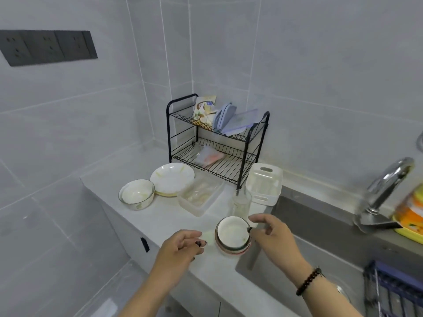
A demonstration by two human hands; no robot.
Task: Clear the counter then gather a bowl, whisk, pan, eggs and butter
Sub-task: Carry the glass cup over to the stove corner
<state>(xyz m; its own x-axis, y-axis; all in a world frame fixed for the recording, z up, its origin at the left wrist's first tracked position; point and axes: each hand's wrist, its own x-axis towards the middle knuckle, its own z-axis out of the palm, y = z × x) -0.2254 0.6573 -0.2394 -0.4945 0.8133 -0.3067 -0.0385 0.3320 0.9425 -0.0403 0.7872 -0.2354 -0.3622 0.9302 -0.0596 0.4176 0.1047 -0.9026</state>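
A small stack of bowls [231, 234], white inside with coloured outer rims, stands on the pale counter [164, 223] near the sink edge. My right hand [272, 236] is at the stack's right side, thumb tip on the top bowl's rim and index finger arched above it, pinching the rim. My left hand [180, 245] hovers just left of the stack, fingers loosely curled, holding nothing and a small gap away. A larger white bowl [136, 194] and a stack of plates [171, 178] sit further back on the left.
Behind the bowls stand a clear plastic container [199, 195], a drinking glass [241, 202], a white basket [264, 184] and a black two-tier wire rack [217, 138] with packets and lids. The sink [320, 227] and tap [386, 181] lie to the right.
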